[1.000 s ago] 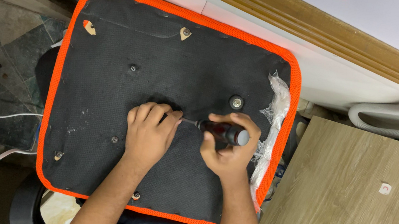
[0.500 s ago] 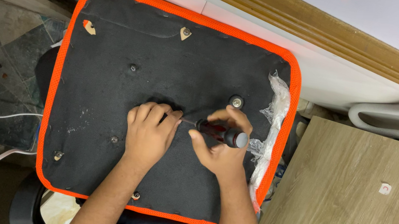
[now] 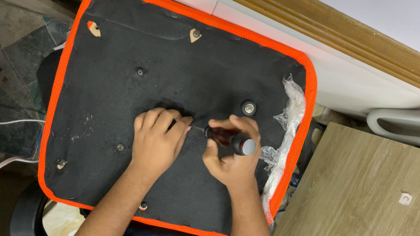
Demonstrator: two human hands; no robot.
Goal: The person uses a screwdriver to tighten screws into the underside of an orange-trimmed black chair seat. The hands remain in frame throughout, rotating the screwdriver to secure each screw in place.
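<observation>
Here the right hand [image 3: 232, 162] is wrapped tight around the dark-handled screwdriver [image 3: 229, 138], its shaft lying almost level and pointing left to the tip, which the left hand [image 3: 157, 140], fingers curled, steadies on the black, orange-edged seat underside [image 3: 110, 95].

So the thing carrying everything is this upturned seat cushion [image 3: 110, 95], black fabric underside with an orange mesh rim. A left hand [image 3: 156, 140] rests flat near its middle, and a right hand [image 3: 231, 159] just at 3 o'clock of it grips a dark-handled screwdriver [image 3: 229, 137] lying low across the fabric. A round metal fitting [image 3: 248, 107] sits at 12 o'clock of that hand. Crinkled clear plastic [image 3: 290, 115] hangs along the 3 o'clock rim. Small screws dot the fabric.
</observation>
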